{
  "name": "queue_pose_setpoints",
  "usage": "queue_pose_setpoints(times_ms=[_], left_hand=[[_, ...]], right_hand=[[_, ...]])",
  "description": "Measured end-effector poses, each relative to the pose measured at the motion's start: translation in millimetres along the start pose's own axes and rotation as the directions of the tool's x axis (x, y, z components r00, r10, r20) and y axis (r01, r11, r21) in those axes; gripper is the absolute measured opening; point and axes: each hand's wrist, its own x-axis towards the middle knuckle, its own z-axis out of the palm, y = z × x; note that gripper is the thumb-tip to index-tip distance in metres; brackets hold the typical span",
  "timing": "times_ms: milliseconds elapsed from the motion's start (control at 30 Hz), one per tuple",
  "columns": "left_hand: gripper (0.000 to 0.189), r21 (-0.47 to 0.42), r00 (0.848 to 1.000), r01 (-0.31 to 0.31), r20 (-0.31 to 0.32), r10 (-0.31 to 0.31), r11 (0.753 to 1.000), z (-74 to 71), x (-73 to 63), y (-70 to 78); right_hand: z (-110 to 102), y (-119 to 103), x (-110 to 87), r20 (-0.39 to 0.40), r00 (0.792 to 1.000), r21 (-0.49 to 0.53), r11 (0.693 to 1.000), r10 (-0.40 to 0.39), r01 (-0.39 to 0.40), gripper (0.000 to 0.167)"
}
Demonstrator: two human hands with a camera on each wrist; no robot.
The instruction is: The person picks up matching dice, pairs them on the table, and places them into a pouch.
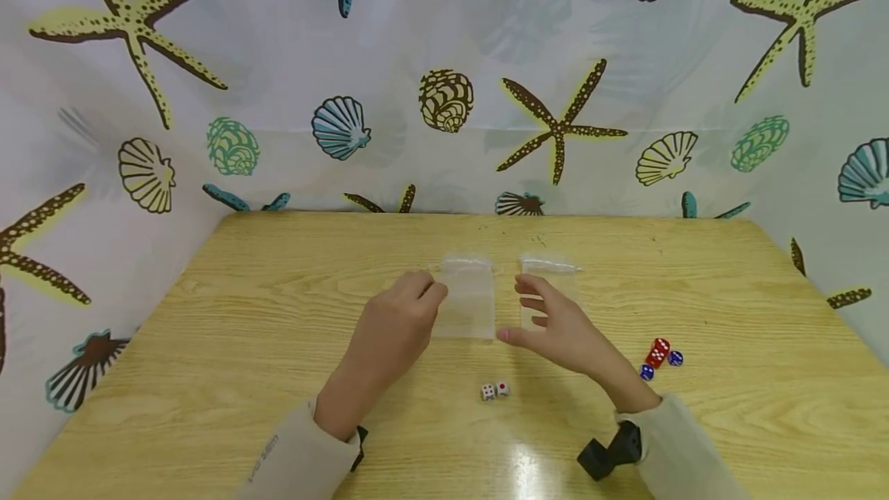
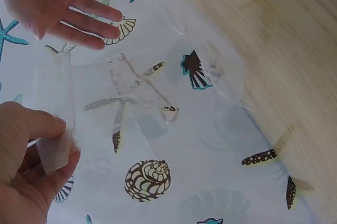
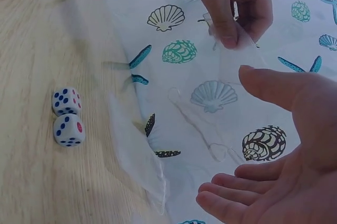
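My left hand pinches the left edge of a sheer white drawstring pouch, thumb against fingers. In the left wrist view the pouch stretches away from the fingertips, its cord near the top. My right hand holds nothing. Its fingers are spread and loosely bent, with the palm turned toward the pouch and a gap between them. Behind the right hand lies a second sheer pouch, partly covered by the fingers. The right wrist view shows this pouch beside two white dice.
Two small white dice lie on the wooden table nearer me, between the wrists. Right of the right forearm, red dice sit with two blue dice. A shell-and-starfish cloth hangs around the back and sides.
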Motion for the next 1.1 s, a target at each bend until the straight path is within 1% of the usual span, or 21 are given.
queue_pose_setpoints(times_ms=[133,300,467,600,733,833,967,1000,1100], left_hand=[[0.014,0.015,0.998,-0.043,-0.046,0.044,0.999,1.8,6.0,11.7],[0.015,0.066,0.99,-0.11,-0.081,0.115,0.992,5.0,8.8,21.6],[0.015,0.105,0.979,-0.17,-0.098,0.18,0.98,6.3,9.6,27.9],[0.014,0.126,0.972,-0.207,-0.091,0.219,0.97,8.3,9.9,31.7],[0.015,0.131,0.966,-0.237,-0.069,0.247,0.963,11.1,7.4,35.3],[0.014,0.144,0.961,-0.26,-0.054,0.27,0.955,13.5,5.0,37.6],[0.008,0.154,0.953,-0.291,-0.044,0.3,0.944,15.9,3.3,39.8],[0.012,0.151,0.95,-0.3,-0.046,0.309,0.942,16.4,3.2,40.3],[0.033,0.152,0.94,-0.325,-0.056,0.336,0.934,17.7,2.9,41.7]], right_hand=[[-3.1,-2.6,0.2,0.023,1.0,0.076,0.997,0.02,-0.022,0.079],[-6.4,-2.0,1.0,0.052,0.998,0.195,0.98,0.025,-0.035,0.069],[-10.2,-1.4,0.6,0.068,0.998,0.283,0.959,0.011,-0.03,0.059],[-13.1,-3.2,-0.1,0.065,0.998,0.335,0.942,0.003,-0.024,0.057],[-13.9,-4.9,-1.3,0.018,0.999,0.329,0.944,0.027,-0.032,0.054],[-14.3,-4.7,-1.5,-0.039,0.997,0.335,0.941,0.068,-0.051,0.051],[-15.0,-3.1,-0.6,-0.116,0.986,0.377,0.924,0.116,-0.065,0.048],[-15.2,-2.6,-0.3,-0.132,0.984,0.39,0.919,0.123,-0.063,0.046],[-15.5,-0.3,0.9,-0.167,0.976,0.422,0.905,0.136,-0.054,0.044]])
